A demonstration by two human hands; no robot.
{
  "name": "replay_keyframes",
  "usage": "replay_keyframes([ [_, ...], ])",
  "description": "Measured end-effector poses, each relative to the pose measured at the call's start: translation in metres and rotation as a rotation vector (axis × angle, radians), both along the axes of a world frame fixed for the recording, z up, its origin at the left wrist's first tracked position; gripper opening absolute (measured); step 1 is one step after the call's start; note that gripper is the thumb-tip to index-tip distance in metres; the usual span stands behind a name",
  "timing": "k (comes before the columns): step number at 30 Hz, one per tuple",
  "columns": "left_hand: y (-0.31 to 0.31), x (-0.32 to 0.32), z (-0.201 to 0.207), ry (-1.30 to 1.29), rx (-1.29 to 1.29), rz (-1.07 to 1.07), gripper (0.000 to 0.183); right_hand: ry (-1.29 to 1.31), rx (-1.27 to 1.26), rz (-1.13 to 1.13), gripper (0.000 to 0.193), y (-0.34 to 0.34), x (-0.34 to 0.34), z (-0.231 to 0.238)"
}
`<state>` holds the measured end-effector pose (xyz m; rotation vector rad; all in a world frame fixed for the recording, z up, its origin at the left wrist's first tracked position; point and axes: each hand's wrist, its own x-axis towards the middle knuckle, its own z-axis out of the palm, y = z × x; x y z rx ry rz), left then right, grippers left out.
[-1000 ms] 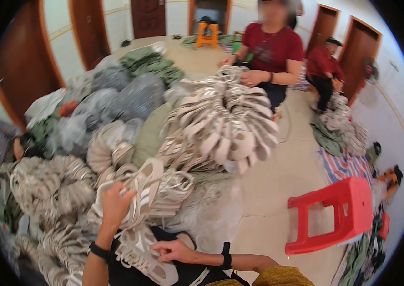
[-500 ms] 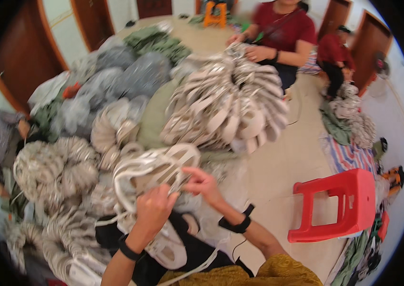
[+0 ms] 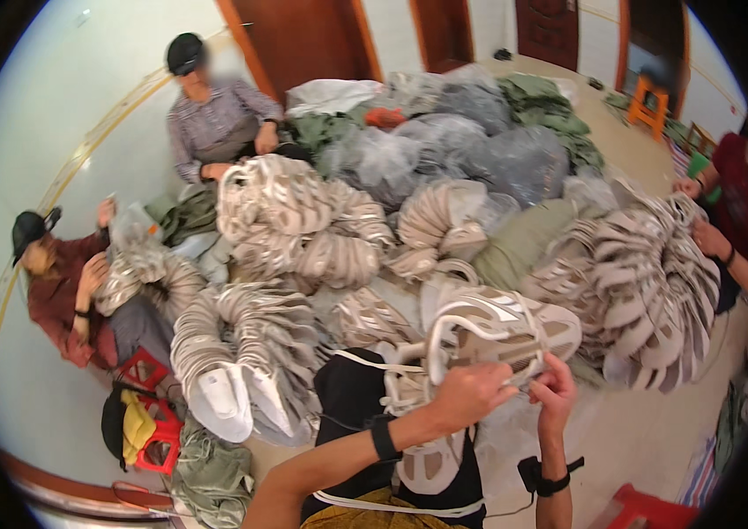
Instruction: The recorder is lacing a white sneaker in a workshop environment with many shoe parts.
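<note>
A beige and white shoe upper [image 3: 557,330] lies before me, joined to further uppers that hang down over my lap, where one pale upper [image 3: 428,465] rests on black cloth. My left hand [image 3: 473,393] is closed, its fingers pinching the near edge of the front upper. Just to the right, my right hand [image 3: 554,395] has thumb and forefinger together at the same edge; whatever lies between them is too small to make out. A white cord [image 3: 396,505] crosses my lap. Dark bands circle both wrists.
Bundles of uppers [image 3: 273,207] ring me, with another large bundle [image 3: 652,291] at the right. Grey plastic bags [image 3: 519,154] are heaped behind. People sit working at the left [image 3: 224,119] and right [image 3: 740,189]. A red stool [image 3: 643,510] stands at the lower right.
My view has swung left, so the scene shifts right and two people at the left show fully. Both hands remain at the shoe upper; the right hand's fingers are drawn closer together.
</note>
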<state>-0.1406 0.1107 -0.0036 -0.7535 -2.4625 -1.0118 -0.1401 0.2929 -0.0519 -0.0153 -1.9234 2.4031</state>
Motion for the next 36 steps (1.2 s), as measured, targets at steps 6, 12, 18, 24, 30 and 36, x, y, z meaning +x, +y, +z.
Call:
replay_keyframes([
  [6,-0.022,-0.006,0.008,-0.121,0.151,0.092,0.027,0.101,0.082,0.028,0.063,-0.033,-0.005,0.012],
  [12,-0.042,-0.009,0.013,-0.298,0.311,0.173,0.023,0.163,0.341,0.106,0.064,-0.061,-0.003,0.037],
  [18,-0.072,-0.016,0.021,-0.357,0.626,0.255,0.021,0.451,0.587,0.353,0.031,-0.082,0.034,0.024],
  [24,-0.105,-0.006,0.021,-0.681,0.986,0.212,0.014,0.897,0.844,0.489,0.023,-0.120,0.060,0.006],
  [30,-0.109,0.012,0.021,-0.743,0.952,0.163,0.015,0.853,0.813,0.463,0.023,-0.121,0.063,-0.001],
  [36,-0.116,0.018,0.012,-0.687,0.998,0.106,0.027,0.842,0.772,0.430,0.021,-0.124,0.062,-0.002],
])
